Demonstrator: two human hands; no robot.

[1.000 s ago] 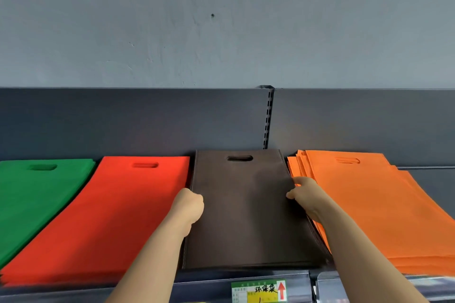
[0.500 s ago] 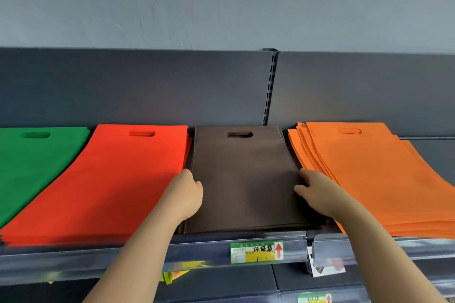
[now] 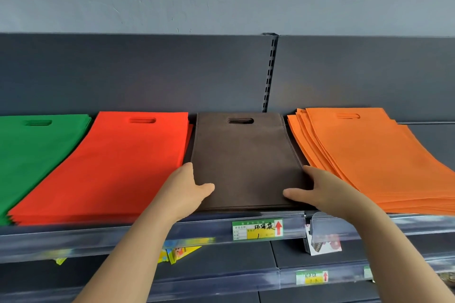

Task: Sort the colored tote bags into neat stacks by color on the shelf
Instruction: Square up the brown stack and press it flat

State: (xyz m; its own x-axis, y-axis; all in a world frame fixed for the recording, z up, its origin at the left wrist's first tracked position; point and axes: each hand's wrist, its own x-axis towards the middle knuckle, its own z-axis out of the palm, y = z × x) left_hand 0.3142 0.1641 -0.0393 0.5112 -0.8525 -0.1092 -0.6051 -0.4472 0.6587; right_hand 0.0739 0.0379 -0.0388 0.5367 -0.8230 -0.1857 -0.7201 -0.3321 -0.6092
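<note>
Looks like the squaring-up step: left hand (image 3: 188, 188) and right hand (image 3: 317, 189) each pinch a side of the brown stack (image 3: 243, 155), thumbs on top, at the shelf (image 3: 73, 236) front edge between the red stack (image 3: 110, 162) and orange stack (image 3: 369, 155). Next I'd guess the fanned orange one needs straightening.

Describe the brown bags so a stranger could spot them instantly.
On the upper shelf, four flat bag stacks lie side by side. The brown stack is third from left, between the red stack and the orange stack. It alone is dark.
</note>
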